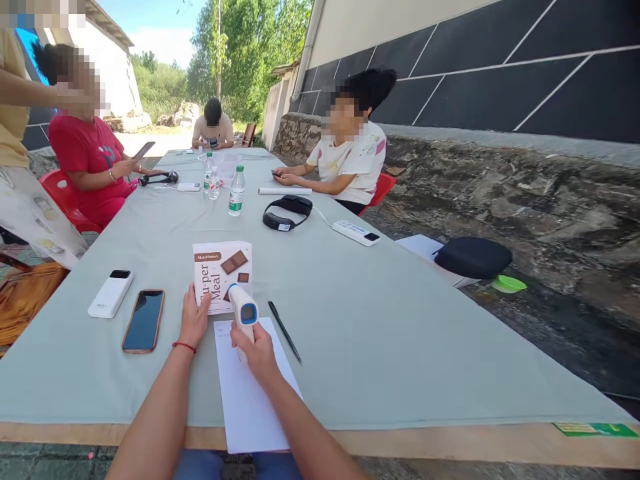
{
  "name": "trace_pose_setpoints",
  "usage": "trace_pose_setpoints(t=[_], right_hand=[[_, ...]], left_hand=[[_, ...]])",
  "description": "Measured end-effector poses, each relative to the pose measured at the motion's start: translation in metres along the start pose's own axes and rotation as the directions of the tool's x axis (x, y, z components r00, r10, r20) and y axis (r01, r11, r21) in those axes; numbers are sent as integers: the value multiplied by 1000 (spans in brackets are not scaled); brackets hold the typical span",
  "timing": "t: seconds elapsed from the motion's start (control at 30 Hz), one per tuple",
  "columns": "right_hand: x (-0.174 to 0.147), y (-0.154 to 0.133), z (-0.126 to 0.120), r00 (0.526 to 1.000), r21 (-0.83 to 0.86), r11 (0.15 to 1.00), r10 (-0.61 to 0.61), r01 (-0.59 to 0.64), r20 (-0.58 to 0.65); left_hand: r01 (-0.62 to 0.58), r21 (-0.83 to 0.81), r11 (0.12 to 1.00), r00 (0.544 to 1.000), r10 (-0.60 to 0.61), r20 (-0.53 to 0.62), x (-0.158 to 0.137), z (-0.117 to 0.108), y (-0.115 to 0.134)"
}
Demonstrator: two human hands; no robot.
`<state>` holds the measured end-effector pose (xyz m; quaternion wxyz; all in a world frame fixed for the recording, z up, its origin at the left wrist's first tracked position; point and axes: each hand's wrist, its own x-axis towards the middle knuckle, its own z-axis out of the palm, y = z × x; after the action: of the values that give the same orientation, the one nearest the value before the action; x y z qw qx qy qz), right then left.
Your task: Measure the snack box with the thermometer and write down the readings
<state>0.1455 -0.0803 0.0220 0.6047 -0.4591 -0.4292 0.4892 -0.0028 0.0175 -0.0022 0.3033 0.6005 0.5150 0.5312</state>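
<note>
My left hand (195, 317) grips the lower left side of a white and brown meal box (235, 260), which stands upright with chocolate pieces printed on its front. In my right hand (257, 350) is a white infrared thermometer (245, 308) with a blue-rimmed screen facing me. Its front end is at the box's lower right; whether the two touch I cannot tell. Beneath my right hand lies a sheet of white paper (255, 413) with a little writing at its top left. A black pen (285, 332) rests just right of the paper.
Left of my arms are a phone (143, 321) and a white power bank (111, 294). Farther off stand several water bottles (236, 193), beside a black headset (287, 213) and another white power bank (355, 233). People sit along the grey-covered table (400, 360); one stands at left.
</note>
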Motion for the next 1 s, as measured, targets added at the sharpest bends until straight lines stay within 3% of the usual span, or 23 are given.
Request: trace_pose_setpoints(t=[0.2,0.33,0.47,0.67,1.0], right_hand=[[2,-3,-4,993,14,1000,16,-14,-115],[11,-9,-7,996,37,997,-59,61,-64],[23,-23,-4,996,32,996,-83,84,-29],[33,-41,13,997,-24,999,-40,38,-66],[37,-36,19,989,-78,997,-8,-3,-145]], left_hand=[[-9,14,1000,999,9,31,2,-7,8],[34,35,999,999,-35,27,8,-11,10],[-6,-5,1000,998,6,58,12,-11,12],[-39,-29,999,993,42,110,11,-9,10],[-47,-67,997,993,54,106,8,-4,5]])
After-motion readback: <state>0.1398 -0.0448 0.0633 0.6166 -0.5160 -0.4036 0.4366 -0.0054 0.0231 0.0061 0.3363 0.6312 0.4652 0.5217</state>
